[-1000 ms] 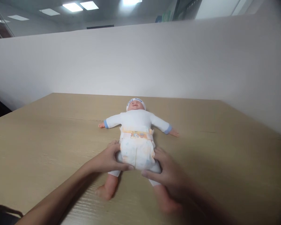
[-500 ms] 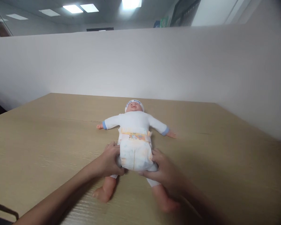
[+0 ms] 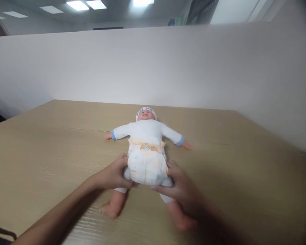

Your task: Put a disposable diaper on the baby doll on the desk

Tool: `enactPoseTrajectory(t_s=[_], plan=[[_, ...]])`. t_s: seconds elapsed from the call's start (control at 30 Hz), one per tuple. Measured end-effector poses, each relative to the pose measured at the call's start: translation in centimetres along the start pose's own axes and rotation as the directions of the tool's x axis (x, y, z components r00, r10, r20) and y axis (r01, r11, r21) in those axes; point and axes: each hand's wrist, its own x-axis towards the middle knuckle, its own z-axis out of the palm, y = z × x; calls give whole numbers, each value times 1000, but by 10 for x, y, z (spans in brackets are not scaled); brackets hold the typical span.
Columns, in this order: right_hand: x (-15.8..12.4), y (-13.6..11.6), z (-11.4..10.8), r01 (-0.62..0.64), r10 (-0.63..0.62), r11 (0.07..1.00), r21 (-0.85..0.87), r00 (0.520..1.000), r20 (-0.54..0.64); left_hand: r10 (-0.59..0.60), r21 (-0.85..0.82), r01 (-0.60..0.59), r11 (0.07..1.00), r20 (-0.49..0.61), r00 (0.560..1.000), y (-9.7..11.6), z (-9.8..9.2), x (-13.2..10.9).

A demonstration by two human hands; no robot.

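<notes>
A baby doll (image 3: 148,130) lies on its back, arms spread, dressed in a white outfit with blue cuffs and a white headband with lettering. Round its hips is a white diaper (image 3: 146,166), its printed orange band fastened across the belly. My left hand (image 3: 118,172) wraps round the thigh on the left, thumb below and fingers at the diaper's side edge. On the other side my right hand (image 3: 178,183) curls round the other thigh, fingertips by the leg opening. The doll's bare lower legs stick out past both hands.
The doll lies on a wooden table (image 3: 66,143) with a seam across it. A white partition (image 3: 153,68) stands along the far edge and the right side. A dark strap-like loop (image 3: 2,231) shows at the lower left corner.
My left hand has shifted slightly left, and more of the thigh shows beside the diaper. My right hand stays by the other thigh. The view has tilted a little.
</notes>
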Motion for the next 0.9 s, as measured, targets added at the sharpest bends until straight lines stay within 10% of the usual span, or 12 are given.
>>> enactPoseTrajectory(t_s=[0.9], plan=[[10, 25, -14, 223, -223, 975, 9, 966, 128, 266, 16, -272, 962, 162, 950, -21, -26, 4]])
